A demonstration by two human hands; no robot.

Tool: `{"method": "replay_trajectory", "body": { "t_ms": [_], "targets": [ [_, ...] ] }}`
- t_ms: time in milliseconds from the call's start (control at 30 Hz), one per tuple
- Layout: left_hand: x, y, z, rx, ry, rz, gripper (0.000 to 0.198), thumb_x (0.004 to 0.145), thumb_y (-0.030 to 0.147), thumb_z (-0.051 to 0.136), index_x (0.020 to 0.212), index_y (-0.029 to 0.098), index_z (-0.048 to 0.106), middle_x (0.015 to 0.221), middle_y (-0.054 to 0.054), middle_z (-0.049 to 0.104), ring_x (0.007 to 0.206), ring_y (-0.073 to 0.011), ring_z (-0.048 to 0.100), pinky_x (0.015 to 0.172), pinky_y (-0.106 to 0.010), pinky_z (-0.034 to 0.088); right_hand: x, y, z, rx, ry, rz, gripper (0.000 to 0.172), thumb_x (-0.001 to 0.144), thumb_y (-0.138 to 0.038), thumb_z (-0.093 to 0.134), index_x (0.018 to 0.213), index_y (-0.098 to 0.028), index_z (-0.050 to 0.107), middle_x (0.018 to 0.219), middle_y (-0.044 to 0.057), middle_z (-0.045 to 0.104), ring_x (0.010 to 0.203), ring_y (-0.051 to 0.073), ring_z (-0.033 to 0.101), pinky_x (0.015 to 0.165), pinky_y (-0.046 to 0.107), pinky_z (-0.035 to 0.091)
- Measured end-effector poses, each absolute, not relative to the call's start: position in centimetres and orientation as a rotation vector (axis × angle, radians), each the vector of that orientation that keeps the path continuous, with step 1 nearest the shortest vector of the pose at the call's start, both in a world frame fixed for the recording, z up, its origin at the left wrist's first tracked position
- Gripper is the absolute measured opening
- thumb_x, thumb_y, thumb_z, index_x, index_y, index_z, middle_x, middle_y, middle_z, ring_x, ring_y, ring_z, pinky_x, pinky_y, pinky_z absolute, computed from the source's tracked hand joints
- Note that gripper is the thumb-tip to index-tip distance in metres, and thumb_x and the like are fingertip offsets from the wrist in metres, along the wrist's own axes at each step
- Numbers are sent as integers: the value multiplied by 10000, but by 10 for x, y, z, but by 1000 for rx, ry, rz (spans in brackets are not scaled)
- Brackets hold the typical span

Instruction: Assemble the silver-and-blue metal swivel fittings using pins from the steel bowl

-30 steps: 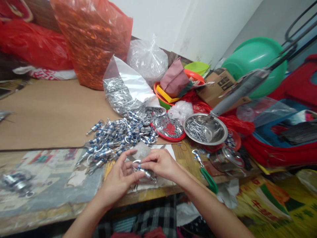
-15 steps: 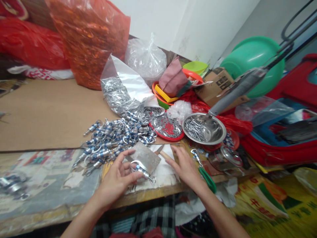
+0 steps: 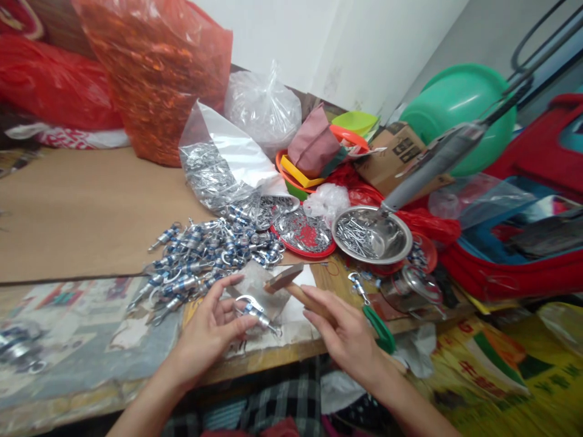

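Note:
My right hand (image 3: 344, 321) is closed around the wooden handle of a small hammer (image 3: 285, 278), whose head is raised over a grey metal block (image 3: 255, 280). On the near side of the block, my left hand (image 3: 213, 321) pinches a small blue-and-silver metal fitting with a hook-like ring (image 3: 255, 312) between thumb and fingers. White paper (image 3: 300, 301) lies under and beside the block. Just behind my left hand is a heap of similar blue-and-silver fittings (image 3: 200, 255).
A steel bowl (image 3: 401, 246) holds metal pins, beside a red plate (image 3: 314, 250) of small silver parts. Right of my right hand lie another fitting (image 3: 359, 287) and a green-handled tool (image 3: 380, 331). A clear bag (image 3: 207, 173) of silver parts and an orange bag (image 3: 159, 79) stand behind.
My right hand has taken hold of the hammer's handle and lifted it, bringing the head over the block. My left hand keeps its pinch on the fitting.

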State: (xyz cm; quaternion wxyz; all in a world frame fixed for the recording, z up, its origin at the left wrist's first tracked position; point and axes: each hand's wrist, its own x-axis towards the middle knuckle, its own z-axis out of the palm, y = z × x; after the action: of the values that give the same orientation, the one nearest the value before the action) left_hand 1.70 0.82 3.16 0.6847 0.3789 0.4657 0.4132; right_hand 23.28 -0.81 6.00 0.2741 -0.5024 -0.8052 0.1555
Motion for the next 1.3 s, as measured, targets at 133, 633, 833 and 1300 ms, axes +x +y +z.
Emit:
{"method": "replay_trajectory", "body": {
  "t_ms": [133,633,833,1300],
  "targets": [
    [17,7,31,858,1039,923,641,641,234,672,1175,256,317,763,22,576,685,-158,603,540,-244,456,227,-17,60,-1310,-2439,287,486,833,-78,367,1277,-275,370,947,40,608,803,158,581,675,267,472],
    [17,8,32,830,1062,937,655,612,231,693,1164,251,340,732,41,556,638,-135,582,523,-238,469,201,7,65,-1377,-1837,586,377,747,-198,577,1121,-216,533,1048,41,610,934,174,571,815,288,459],
    [18,9,29,851,1051,950,671,617,229,690,1176,239,320,737,27,596,637,-138,588,515,-235,473,168,30,50,-1414,-1903,889,446,702,-214,607,1135,-247,505,1025,23,624,900,193,584,797,332,456],
    [18,8,27,841,1029,964,679,593,241,708,1154,214,327,750,15,611,648,-153,602,505,-241,479,158,31,48,-1474,-1999,808,498,720,-109,527,1178,-296,470,1047,-22,625,915,175,588,796,292,461]
  ]
}}
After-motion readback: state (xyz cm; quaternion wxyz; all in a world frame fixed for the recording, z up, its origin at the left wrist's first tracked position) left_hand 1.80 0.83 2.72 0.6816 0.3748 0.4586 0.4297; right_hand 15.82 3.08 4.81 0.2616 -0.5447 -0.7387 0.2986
